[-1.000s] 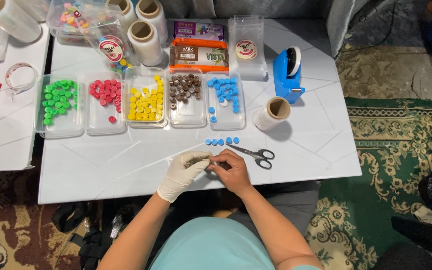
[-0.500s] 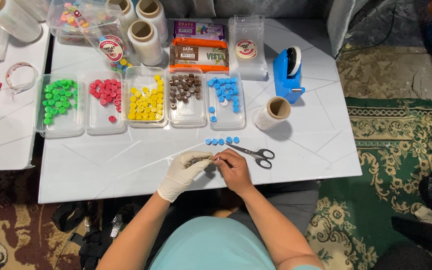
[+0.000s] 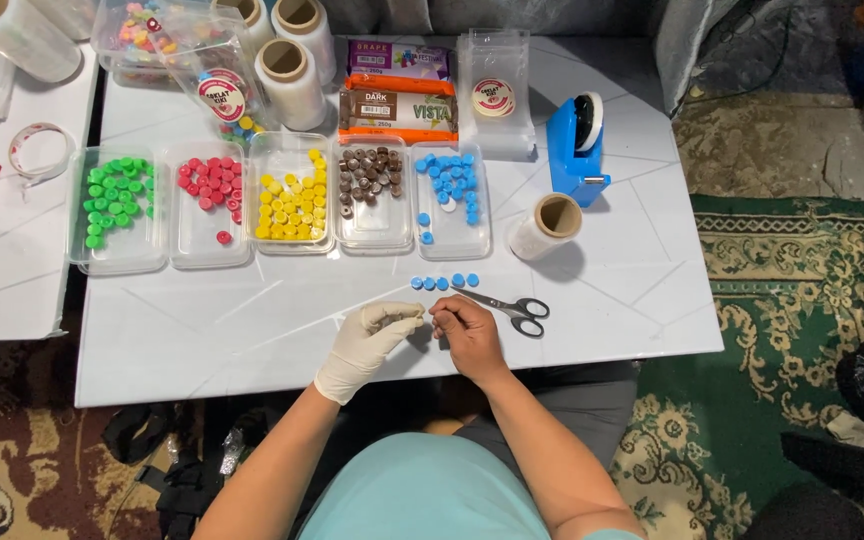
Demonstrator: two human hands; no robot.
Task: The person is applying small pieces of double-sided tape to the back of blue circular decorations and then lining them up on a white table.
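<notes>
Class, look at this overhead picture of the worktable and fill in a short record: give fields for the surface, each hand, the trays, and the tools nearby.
Surface: white table
Left hand: in a white glove, fingertips meeting the right hand over a small item too small to make out
Right hand: bare, pinching at the same spot
Trays: five clear trays in a row, holding green pieces, red pieces, yellow pieces, brown pieces and blue pieces
Loose pieces: short row of blue ones beyond the hands
Tools: scissors beside the right hand; blue tape dispenser; film roll
</notes>
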